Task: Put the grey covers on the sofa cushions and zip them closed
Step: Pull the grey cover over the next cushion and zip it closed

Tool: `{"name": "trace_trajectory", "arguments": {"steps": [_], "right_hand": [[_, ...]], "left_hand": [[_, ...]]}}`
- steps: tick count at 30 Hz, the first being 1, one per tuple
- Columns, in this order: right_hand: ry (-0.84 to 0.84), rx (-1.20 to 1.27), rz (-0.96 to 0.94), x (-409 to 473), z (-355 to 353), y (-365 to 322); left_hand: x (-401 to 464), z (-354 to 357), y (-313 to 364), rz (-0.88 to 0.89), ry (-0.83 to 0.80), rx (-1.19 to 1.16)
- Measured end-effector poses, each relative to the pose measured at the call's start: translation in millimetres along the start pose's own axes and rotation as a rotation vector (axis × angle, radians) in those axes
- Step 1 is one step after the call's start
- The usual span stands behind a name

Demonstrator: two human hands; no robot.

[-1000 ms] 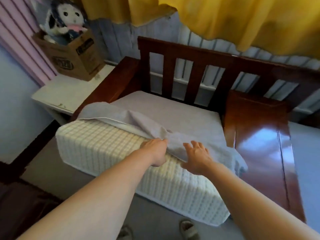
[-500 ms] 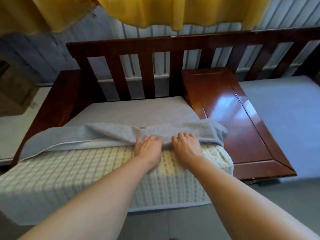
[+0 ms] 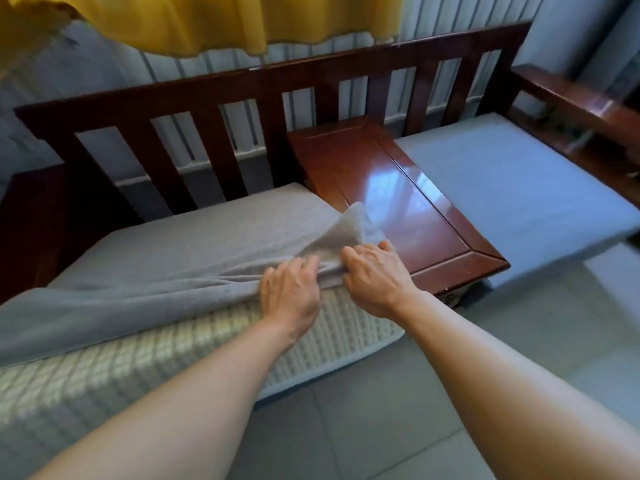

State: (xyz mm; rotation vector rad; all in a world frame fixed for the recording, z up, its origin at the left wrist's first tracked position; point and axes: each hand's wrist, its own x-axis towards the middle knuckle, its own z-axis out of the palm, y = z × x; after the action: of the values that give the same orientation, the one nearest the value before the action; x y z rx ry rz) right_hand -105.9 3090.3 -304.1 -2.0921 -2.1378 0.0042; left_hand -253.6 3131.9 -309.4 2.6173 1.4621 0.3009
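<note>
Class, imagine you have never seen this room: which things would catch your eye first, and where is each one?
First the two hands at the centre: the left hand and right hand grip the bunched edge of the grey cover, with the checked cushion bare along its front. Beside them, right of the cushion, the glossy wooden table shines, and a yellow curtain hangs along the top.

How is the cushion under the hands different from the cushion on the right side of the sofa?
The left cushion shows its white checked front, with the grey cover bunched along its top edge; the right cushion shows only smooth grey fabric. Both hands, left hand and right hand, grip the cover on the left cushion; nothing touches the right one. Both lie on the wooden sofa frame.
</note>
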Motion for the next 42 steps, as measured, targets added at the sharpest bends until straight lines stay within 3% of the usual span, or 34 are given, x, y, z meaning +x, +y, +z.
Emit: {"name": "trace_trajectory", "arguments": {"steps": [4,9,12,18,25,30,33,38,42], "right_hand": [[0.044,-0.029,-0.022,-9,2,5],[0.178,-0.079,0.133,-12,18,17],[0.280,0.001,0.262,-14,24,22],[0.277,0.040,0.415,-28,41,24],[0.490,0.070,0.328,-89,73,15],[0.521,0.004,0.357,-97,90,12],[0.573,-0.018,0.298,-105,95,7],[0.357,-0.076,0.092,-129,114,-25],[0.290,-0.098,0.085,-125,118,-52]], "left_hand": [[-9,7,10,0.061,0.057,0.015],[-11,27,36,0.128,0.143,0.204],[-6,38,57,0.054,0.191,0.215],[-10,47,70,0.021,0.238,0.267],[-28,53,71,0.186,0.202,0.353],[-43,69,65,0.314,0.430,0.326],[-64,76,53,0.311,0.446,0.350],[-109,80,15,0.157,0.426,0.349],[-115,68,-10,0.047,0.447,0.346]]}}
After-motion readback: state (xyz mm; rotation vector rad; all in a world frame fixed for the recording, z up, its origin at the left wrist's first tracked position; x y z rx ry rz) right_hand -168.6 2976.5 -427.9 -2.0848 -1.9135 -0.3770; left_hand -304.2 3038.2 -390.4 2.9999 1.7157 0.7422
